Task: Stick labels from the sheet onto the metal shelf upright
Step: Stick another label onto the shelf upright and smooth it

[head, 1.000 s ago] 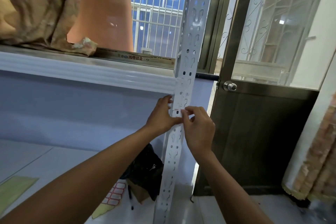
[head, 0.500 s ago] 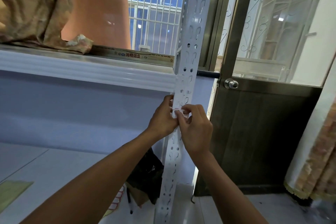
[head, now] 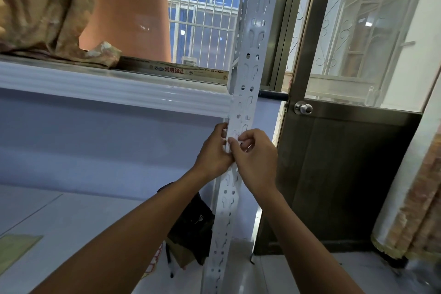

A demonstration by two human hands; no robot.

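A white perforated metal shelf upright (head: 248, 59) runs from the floor up past the top of the view. Both hands meet on it just below the shelf beam. My left hand (head: 214, 150) wraps the upright's left edge, thumb on its front face. My right hand (head: 253, 155) presses its fingertips on a small white label (head: 235, 141) lying on the upright's face; the label is mostly hidden by the fingers. A sliver of the label sheet (head: 155, 260), with red-bordered labels, shows on the lower shelf behind my left forearm.
A white shelf beam (head: 114, 88) crosses left of the upright, with crumpled brown cloth (head: 47, 7) on top. A dark bag (head: 193, 227) sits on the lower shelf. A metal door with a round knob (head: 303, 108) stands to the right.
My hands have stayed on the same spot of the upright. The right fingertips have shifted left and down over the label, hiding its red edge. The camera has tilted up slightly.
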